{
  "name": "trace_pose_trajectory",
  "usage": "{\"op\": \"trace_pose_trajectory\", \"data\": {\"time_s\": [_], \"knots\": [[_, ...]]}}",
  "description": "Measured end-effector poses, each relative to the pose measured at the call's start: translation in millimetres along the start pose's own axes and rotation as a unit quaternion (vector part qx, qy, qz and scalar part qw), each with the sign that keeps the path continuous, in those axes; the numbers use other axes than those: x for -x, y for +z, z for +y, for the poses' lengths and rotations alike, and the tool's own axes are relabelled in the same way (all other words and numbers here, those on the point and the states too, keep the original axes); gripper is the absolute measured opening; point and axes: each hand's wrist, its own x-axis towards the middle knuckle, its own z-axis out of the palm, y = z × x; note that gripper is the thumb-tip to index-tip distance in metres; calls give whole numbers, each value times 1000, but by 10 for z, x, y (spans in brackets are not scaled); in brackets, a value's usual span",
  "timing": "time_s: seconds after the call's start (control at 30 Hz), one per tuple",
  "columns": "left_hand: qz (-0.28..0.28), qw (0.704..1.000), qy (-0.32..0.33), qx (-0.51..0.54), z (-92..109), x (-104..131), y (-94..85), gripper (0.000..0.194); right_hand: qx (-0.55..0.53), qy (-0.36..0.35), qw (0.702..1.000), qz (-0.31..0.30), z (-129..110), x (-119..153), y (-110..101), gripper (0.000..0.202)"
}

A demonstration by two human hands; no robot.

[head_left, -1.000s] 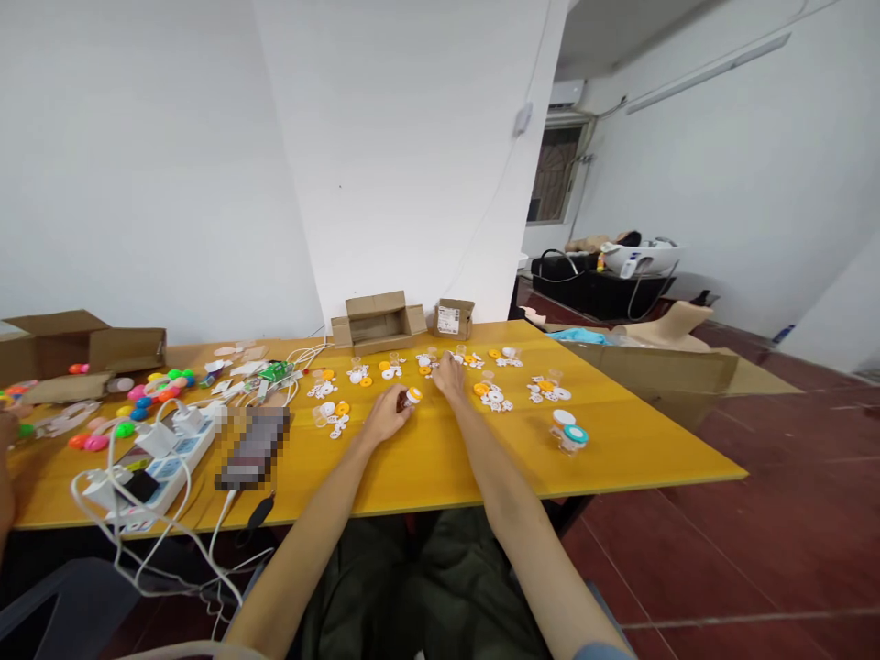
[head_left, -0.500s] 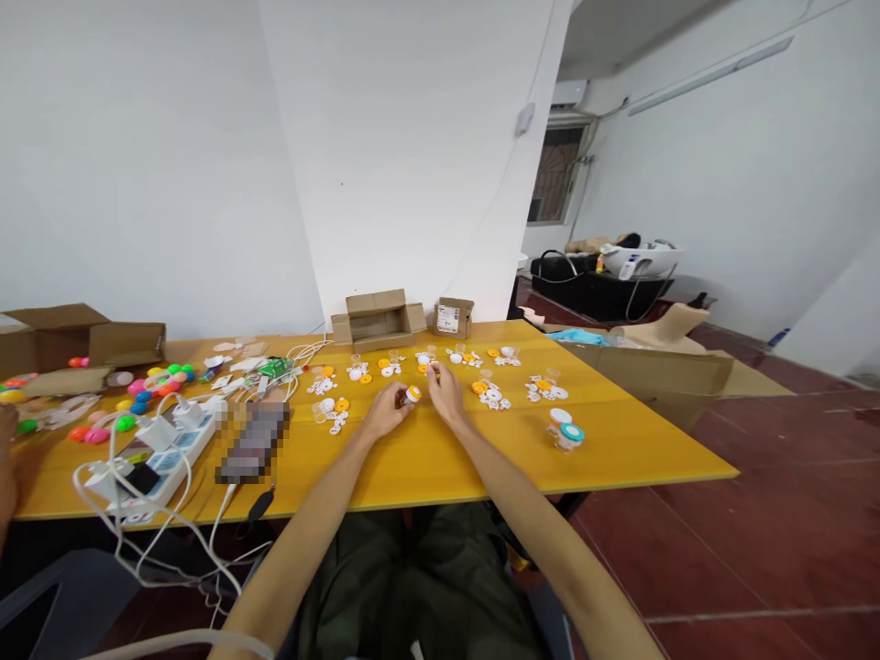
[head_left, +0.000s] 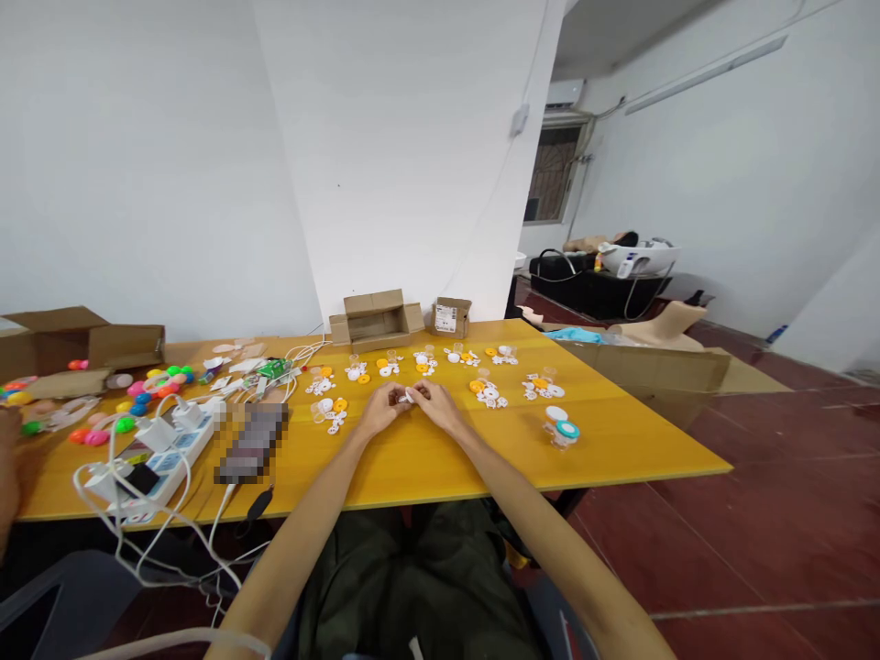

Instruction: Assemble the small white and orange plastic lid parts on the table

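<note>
My left hand point(head_left: 382, 409) is closed around a small jar, mostly hidden by its fingers. Bent fingers of my right hand point(head_left: 434, 406) meet it from the other side, pinching a small white piece point(head_left: 408, 397) at the jar's top. Around both hands lie little groups of parts: white printed discs point(head_left: 335, 423), orange rings point(head_left: 477, 387) and clear cups point(head_left: 317, 413). To the right stand two capped jars, one with a white lid point(head_left: 556, 414) and one with a teal lid point(head_left: 567, 428).
Small cardboard boxes point(head_left: 376, 327) stand against the wall. On the left are a power strip point(head_left: 180, 456) with tangled white cables, a blurred-out phone point(head_left: 253, 445) and coloured balls point(head_left: 125, 423). Another person's arm point(head_left: 8, 467) shows at the left edge. The table's edge point(head_left: 639, 478) runs at the right.
My right hand has come back from the far group of parts to my left hand, bringing a white piece onto the jar. The orange top seen before is now covered.
</note>
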Motion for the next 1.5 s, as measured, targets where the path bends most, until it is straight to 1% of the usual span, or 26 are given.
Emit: {"op": "trace_pose_trajectory", "data": {"time_s": [0.1,0.3,0.5,0.67,0.83,1.03,1.3,1.37,1.5], "knots": [[-9,999,-13,39,-8,-12,-16,22,-45,9,999,-13,52,-18,2,15],[-4,998,-16,64,2,-28,-44,23,-133,20,990,-32,94,-44,-4,15],[-10,996,-31,81,11,-44,-46,26,-176,26,983,-52,91,-45,-16,19],[-16,997,-23,72,60,-39,-58,30,-187,11,980,-63,83,-36,-33,22],[4,996,-3,84,117,-23,-53,35,-193,-13,977,-85,120,-36,-12,28],[15,996,-9,83,153,-9,-38,39,-206,-18,973,-104,138,-24,13,31],[-10,996,-7,87,192,-5,-53,46,-186,-14,978,-96,89,-8,7,31],[8,998,-4,69,175,-1,-78,44,-179,-12,980,-90,102,-15,3,30],[80,997,-12,0,82,0,-174,37,-163,-10,982,-90,147,-30,6,28]]}}
